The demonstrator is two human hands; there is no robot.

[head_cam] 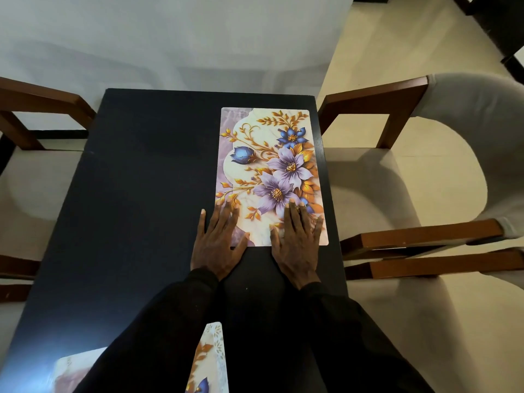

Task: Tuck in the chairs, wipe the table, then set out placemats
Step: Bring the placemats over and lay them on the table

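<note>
A floral placemat with purple and blue flowers lies flat on the dark table, along its right edge at the far end. My left hand rests flat with straight fingers on the mat's near left corner. My right hand presses flat on the mat's near right part. Another floral placemat lies near me, partly hidden under my black sleeves.
A cushioned wooden chair stands at the table's right side, with a second chair nearer to me. Another chair sits on the left. A white wall rises behind the table's far edge.
</note>
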